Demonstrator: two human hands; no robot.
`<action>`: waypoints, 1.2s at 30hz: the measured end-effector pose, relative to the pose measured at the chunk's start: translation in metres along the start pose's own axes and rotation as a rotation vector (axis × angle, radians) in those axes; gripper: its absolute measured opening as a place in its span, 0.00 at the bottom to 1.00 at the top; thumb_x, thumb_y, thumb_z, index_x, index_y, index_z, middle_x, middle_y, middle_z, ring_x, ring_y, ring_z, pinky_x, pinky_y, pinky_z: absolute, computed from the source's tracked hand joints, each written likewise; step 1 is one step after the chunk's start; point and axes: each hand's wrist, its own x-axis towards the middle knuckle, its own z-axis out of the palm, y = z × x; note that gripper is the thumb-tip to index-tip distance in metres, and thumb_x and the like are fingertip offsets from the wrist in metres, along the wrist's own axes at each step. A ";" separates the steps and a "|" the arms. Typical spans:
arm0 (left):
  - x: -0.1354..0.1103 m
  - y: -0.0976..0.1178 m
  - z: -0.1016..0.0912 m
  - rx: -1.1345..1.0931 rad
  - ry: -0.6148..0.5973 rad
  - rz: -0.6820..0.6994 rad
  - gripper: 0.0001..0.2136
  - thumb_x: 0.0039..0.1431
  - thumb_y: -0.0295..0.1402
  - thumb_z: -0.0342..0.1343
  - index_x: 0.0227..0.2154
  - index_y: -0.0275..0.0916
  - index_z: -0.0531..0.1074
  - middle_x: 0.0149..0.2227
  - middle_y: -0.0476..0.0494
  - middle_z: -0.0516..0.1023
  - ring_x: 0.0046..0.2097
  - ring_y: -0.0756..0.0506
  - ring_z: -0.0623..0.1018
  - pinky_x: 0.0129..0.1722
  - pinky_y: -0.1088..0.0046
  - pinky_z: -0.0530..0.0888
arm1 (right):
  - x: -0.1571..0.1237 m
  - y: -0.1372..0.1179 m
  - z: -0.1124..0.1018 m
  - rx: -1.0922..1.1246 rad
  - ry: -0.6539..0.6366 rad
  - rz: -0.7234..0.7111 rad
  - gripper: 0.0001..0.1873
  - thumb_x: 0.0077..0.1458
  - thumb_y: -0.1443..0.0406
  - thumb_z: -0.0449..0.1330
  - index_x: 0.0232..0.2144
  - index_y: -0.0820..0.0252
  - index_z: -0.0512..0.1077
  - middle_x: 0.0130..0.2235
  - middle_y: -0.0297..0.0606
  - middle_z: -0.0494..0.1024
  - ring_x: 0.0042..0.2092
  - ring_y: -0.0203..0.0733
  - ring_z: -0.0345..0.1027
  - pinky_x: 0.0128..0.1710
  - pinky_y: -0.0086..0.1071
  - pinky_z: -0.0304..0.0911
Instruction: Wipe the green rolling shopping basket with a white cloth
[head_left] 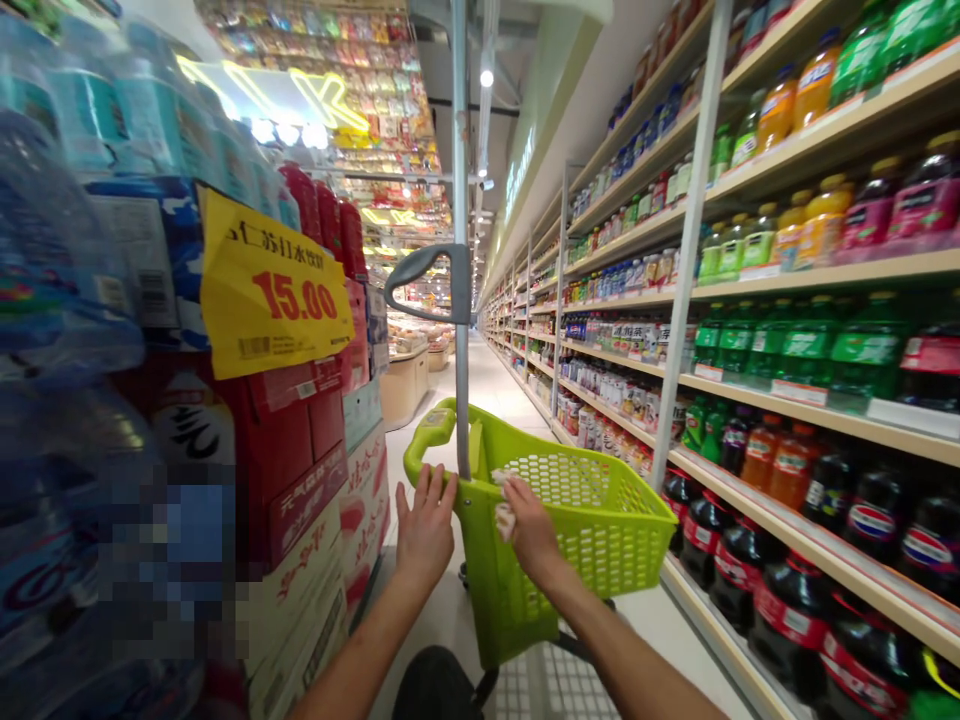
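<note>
A lime-green shopping basket cart with perforated sides stands in front of me, a grey pole rising from its near end. My left hand lies against the cart's curved handle, fingers stretched and slightly apart, holding nothing. At the near rim, right of the pole, my right hand is closed on a crumpled white tissue, which touches the green plastic. Higher on the pole sits a grey loop handle, apart from both hands.
Drink shelves line the right side. Stacked drink cartons and shrink-wrapped bottles stand close on the left, with a yellow price sign. The aisle floor runs ahead. My dark-clad knee is below.
</note>
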 end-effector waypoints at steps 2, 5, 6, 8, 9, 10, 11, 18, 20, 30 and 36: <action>-0.001 0.002 -0.001 0.001 0.010 0.026 0.30 0.44 0.19 0.42 0.54 0.40 0.60 0.59 0.42 0.58 0.61 0.40 0.53 0.58 0.48 0.46 | 0.007 -0.018 0.007 0.081 0.005 -0.050 0.30 0.45 0.77 0.46 0.52 0.59 0.63 0.54 0.42 0.64 0.57 0.41 0.54 0.55 0.38 0.56; -0.003 0.005 -0.001 -0.008 0.024 0.034 0.30 0.44 0.19 0.43 0.54 0.40 0.60 0.59 0.43 0.59 0.61 0.40 0.54 0.58 0.47 0.46 | 0.001 -0.006 0.002 0.102 0.012 -0.024 0.30 0.46 0.76 0.46 0.53 0.58 0.62 0.55 0.42 0.63 0.57 0.42 0.55 0.54 0.40 0.57; -0.003 0.007 0.000 -0.014 0.026 0.031 0.30 0.44 0.19 0.43 0.54 0.40 0.59 0.59 0.43 0.59 0.61 0.40 0.54 0.58 0.47 0.47 | -0.003 0.004 0.000 0.089 0.030 0.007 0.30 0.46 0.75 0.47 0.53 0.58 0.61 0.55 0.42 0.64 0.56 0.43 0.56 0.53 0.41 0.58; -0.004 0.011 0.000 -0.023 0.027 0.030 0.30 0.45 0.20 0.43 0.55 0.40 0.59 0.59 0.42 0.58 0.61 0.39 0.53 0.57 0.47 0.48 | -0.007 0.019 -0.003 0.072 0.074 0.061 0.30 0.45 0.73 0.49 0.54 0.58 0.61 0.53 0.43 0.66 0.55 0.46 0.59 0.52 0.44 0.59; -0.004 0.013 0.000 -0.026 0.026 0.030 0.29 0.45 0.20 0.43 0.55 0.40 0.59 0.59 0.42 0.58 0.61 0.39 0.53 0.57 0.47 0.48 | -0.007 0.020 -0.002 0.073 0.088 0.072 0.30 0.45 0.73 0.50 0.53 0.58 0.61 0.52 0.44 0.67 0.54 0.47 0.59 0.51 0.44 0.60; -0.004 0.015 0.000 -0.027 0.025 0.032 0.29 0.46 0.21 0.43 0.54 0.40 0.59 0.59 0.42 0.58 0.61 0.39 0.52 0.57 0.47 0.49 | -0.005 0.017 -0.001 0.084 0.091 0.068 0.29 0.45 0.73 0.50 0.53 0.57 0.62 0.52 0.44 0.67 0.54 0.47 0.60 0.51 0.44 0.60; -0.003 0.017 -0.001 -0.027 0.023 0.034 0.29 0.46 0.21 0.43 0.54 0.40 0.59 0.59 0.42 0.58 0.62 0.39 0.52 0.57 0.47 0.49 | -0.002 0.009 0.002 0.102 0.083 0.052 0.29 0.46 0.73 0.50 0.52 0.57 0.63 0.53 0.44 0.67 0.54 0.46 0.60 0.51 0.43 0.60; 0.001 0.018 -0.005 -0.026 0.000 0.040 0.29 0.45 0.20 0.42 0.54 0.41 0.60 0.59 0.43 0.59 0.61 0.41 0.54 0.57 0.46 0.47 | 0.020 -0.016 0.003 -0.008 0.003 -0.055 0.25 0.48 0.74 0.49 0.50 0.60 0.66 0.51 0.45 0.69 0.53 0.44 0.61 0.51 0.39 0.58; 0.001 0.012 -0.007 -0.030 0.000 0.043 0.29 0.45 0.19 0.42 0.53 0.42 0.61 0.58 0.44 0.60 0.61 0.41 0.55 0.58 0.46 0.45 | 0.017 0.009 -0.011 -0.122 -0.082 0.030 0.21 0.48 0.73 0.51 0.44 0.59 0.70 0.47 0.45 0.72 0.49 0.45 0.64 0.49 0.39 0.60; -0.007 0.037 0.003 -0.085 0.041 0.210 0.26 0.48 0.23 0.44 0.54 0.36 0.59 0.61 0.40 0.55 0.62 0.43 0.52 0.59 0.56 0.49 | 0.020 -0.010 -0.015 -0.038 -0.170 0.013 0.16 0.50 0.70 0.51 0.41 0.59 0.71 0.43 0.40 0.74 0.45 0.41 0.65 0.47 0.31 0.59; 0.005 0.040 0.013 -0.034 -0.163 0.187 0.25 0.51 0.27 0.43 0.54 0.32 0.59 0.58 0.39 0.61 0.61 0.42 0.54 0.60 0.57 0.47 | 0.005 0.019 -0.036 -0.155 -0.325 0.195 0.14 0.50 0.71 0.51 0.38 0.60 0.73 0.42 0.43 0.74 0.44 0.43 0.65 0.46 0.31 0.57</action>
